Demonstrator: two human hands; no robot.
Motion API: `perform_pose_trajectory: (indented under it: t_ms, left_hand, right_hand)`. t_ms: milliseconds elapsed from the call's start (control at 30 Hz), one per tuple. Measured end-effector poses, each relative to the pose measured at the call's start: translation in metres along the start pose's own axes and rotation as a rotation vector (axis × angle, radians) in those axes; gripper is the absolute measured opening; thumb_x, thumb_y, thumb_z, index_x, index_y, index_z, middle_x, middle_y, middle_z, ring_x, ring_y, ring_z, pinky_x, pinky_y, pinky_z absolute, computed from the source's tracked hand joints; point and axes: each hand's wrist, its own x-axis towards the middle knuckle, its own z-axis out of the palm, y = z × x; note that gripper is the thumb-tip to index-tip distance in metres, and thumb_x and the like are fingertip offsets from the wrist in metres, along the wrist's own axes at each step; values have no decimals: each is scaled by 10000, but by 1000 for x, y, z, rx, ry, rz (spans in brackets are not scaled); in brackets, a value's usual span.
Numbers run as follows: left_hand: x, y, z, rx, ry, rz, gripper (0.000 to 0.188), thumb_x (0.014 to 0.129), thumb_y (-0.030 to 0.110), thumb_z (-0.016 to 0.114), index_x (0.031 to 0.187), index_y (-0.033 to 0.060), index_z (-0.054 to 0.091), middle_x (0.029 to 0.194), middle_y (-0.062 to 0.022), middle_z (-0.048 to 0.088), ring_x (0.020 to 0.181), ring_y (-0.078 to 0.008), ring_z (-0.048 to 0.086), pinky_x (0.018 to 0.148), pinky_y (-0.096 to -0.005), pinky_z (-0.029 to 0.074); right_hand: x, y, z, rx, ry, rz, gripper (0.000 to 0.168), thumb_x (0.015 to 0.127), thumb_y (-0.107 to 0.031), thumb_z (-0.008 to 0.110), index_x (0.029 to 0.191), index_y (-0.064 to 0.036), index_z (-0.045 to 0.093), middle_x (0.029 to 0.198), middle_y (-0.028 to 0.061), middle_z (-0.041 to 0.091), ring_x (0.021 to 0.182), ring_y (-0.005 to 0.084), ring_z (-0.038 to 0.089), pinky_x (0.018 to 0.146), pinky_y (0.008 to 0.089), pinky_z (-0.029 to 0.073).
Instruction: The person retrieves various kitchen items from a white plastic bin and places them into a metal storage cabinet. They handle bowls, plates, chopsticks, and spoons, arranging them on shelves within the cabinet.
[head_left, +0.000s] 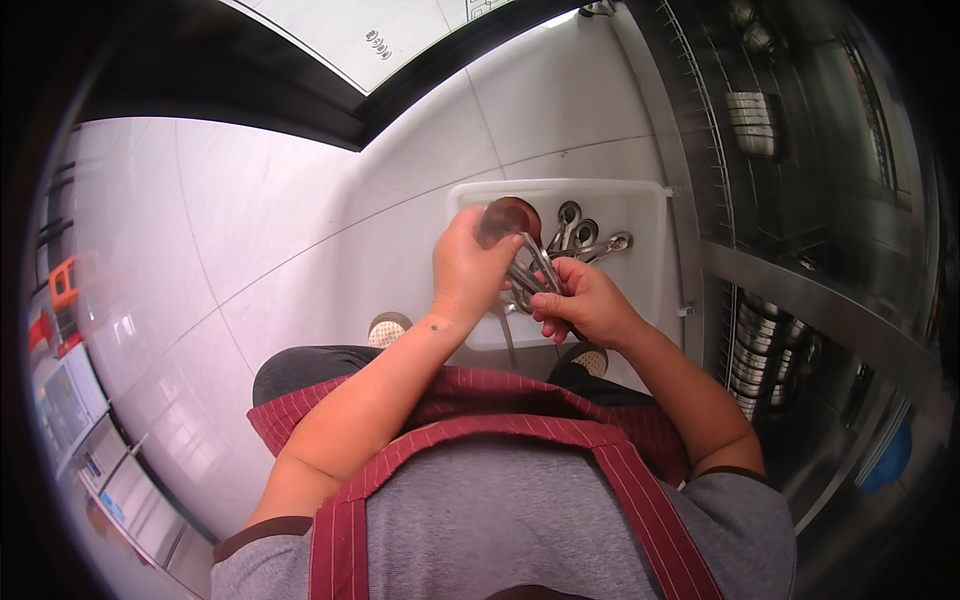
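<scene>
Over a white plastic tub (637, 300) on the floor, both my hands are on a bunch of metal ladles. My left hand (469, 262) grips near the round bowls of the ladles (512, 217), which look stacked and reddish inside. My right hand (581, 300) is closed around the handles, lower and to the right. Several more metal utensils with small round heads (585, 232) lie in the tub behind my hands. A thin, blurred piece hangs down between my hands over the tub's near wall. Part of the bunch is hidden by my fingers.
At the right stands a metal rack (795, 277) with stacked steel containers (750, 124) on its shelves. A dark-framed white panel (360, 37) juts in at the top left. My shoes (388, 328) are at the tub's near side, on the tiled floor (262, 217).
</scene>
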Motion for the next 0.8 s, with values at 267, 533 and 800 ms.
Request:
perform_pose_trajectory:
  t_ms: [267, 533, 800]
  left_hand:
    - [3, -5, 1, -202, -82, 21, 315, 764, 80, 631, 1042, 3, 505, 874, -67, 590, 722, -132, 592, 516, -236, 516]
    - [7, -7, -2, -450, -130, -28, 304, 777, -20, 496, 1077, 2, 454, 942, -81, 556, 804, -142, 567, 668, -275, 527]
    - [2, -14, 2, -432, -132, 43, 244, 837, 17, 506, 1069, 10, 432, 958, -87, 552, 785, -150, 571, 686, -281, 514]
  right_hand:
    - [4, 3, -3, 26, 209, -77, 132, 874, -120, 550, 950, -43, 476, 706, 77, 605, 518, 107, 574, 384, 188, 384]
    - [2, 3, -3, 108, 235, -93, 109, 876, -117, 548, 934, -32, 511, 736, 57, 604, 569, 81, 555, 454, 190, 406]
    - [15, 23, -2, 53, 256, -192, 92, 896, -87, 501, 939, -21, 549, 857, 62, 617, 716, 99, 577, 613, 223, 467]
